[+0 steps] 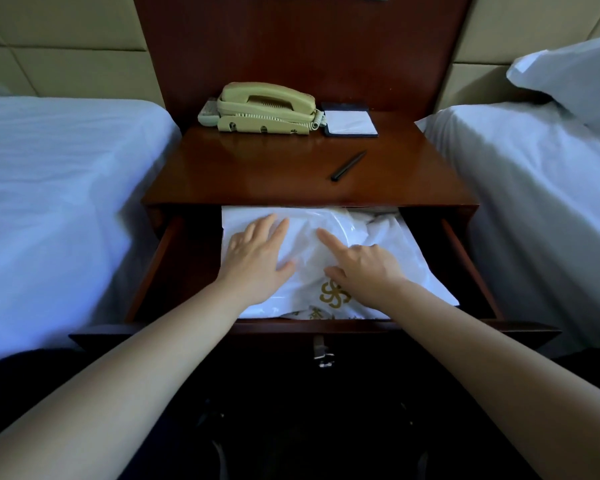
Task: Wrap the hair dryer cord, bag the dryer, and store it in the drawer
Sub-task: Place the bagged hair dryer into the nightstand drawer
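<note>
A white bag (406, 268) with a gold emblem lies inside the pulled-out drawer (160, 265) of the dark wooden nightstand. The hair dryer and its cord are hidden; whatever the bag holds cannot be seen. My left hand (257, 258) lies flat on the bag's left part, fingers straight and spread. My right hand (361, 265) rests on the bag's middle, index finger stretched forward and thumb on the fabric near the emblem; the other fingers look bent.
On the nightstand top (257, 168) stand a beige telephone (265, 107), a notepad (350, 123) and a black pen (347, 166). White-sheeted beds flank it, left (56, 188) and right (534, 202), with a pillow (575, 74). A metal pull (321, 349) hangs on the drawer front.
</note>
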Demonstrator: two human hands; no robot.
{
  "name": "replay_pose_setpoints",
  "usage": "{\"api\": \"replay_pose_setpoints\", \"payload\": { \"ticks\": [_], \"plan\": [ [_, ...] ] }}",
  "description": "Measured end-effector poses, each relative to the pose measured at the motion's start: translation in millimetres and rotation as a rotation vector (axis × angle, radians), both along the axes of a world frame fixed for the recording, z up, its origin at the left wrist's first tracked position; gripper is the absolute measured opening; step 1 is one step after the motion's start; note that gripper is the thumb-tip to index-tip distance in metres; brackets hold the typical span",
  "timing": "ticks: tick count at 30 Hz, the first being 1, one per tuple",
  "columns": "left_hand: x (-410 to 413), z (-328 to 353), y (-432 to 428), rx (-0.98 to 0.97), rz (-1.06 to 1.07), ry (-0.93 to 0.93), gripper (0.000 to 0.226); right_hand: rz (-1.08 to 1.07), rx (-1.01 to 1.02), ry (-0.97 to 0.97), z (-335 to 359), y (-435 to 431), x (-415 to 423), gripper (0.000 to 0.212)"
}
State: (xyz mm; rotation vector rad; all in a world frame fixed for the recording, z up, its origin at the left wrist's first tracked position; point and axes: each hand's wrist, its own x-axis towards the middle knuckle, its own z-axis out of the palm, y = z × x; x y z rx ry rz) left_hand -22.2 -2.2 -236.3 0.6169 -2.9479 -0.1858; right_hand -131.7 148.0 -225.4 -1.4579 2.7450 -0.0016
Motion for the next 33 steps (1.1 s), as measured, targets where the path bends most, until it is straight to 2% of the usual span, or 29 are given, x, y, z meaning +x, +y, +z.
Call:
{"api": "replay_pose_setpoints", "payload": {
  "ticks": [7, 11, 17, 19, 23, 26, 29, 31, 33],
  "plan": [
    [6, 1, 10, 0.123, 0.006, -0.071, 0.075, -0.035, -0.165, 0.031, 0, 15, 28, 0.046],
    [-4, 5, 7, 0.215, 0.032, -0.065, 0.078, -0.037, -0.112, -0.049, 2, 12, 26, 0.053],
    [-33, 3, -11, 0.349, 0.156, -0.009, 0.081, -0.050, -0.077, -0.085, 5, -3, 11, 0.052],
    [-37, 2, -10, 0.336, 0.207, -0.036, 0.083, -0.060, -0.079, -0.090, 6, -8, 6, 0.051],
    [-26, 14, 1, 0.136, 0.285, -0.206, 0.081, -0.113, -0.094, -0.104, 6, -12, -5, 0.049],
    [2, 25, 12, 0.046, 0.139, -0.179, 0.076, -0.128, -0.095, -0.118, 8, -10, -7, 0.050],
    [40, 31, 28, 0.166, -0.160, -0.140, 0.080, -0.099, -0.124, -0.195, 9, -2, -1, 0.052],
    [60, 33, 36, 0.216, -0.285, -0.209, 0.091, -0.039, -0.167, -0.283, 13, 12, 6, 0.054],
    [68, 29, 39, 0.089, -0.365, -0.234, 0.100, 0.060, -0.173, -0.352, 18, 31, 15, 0.057]
  ]
}}
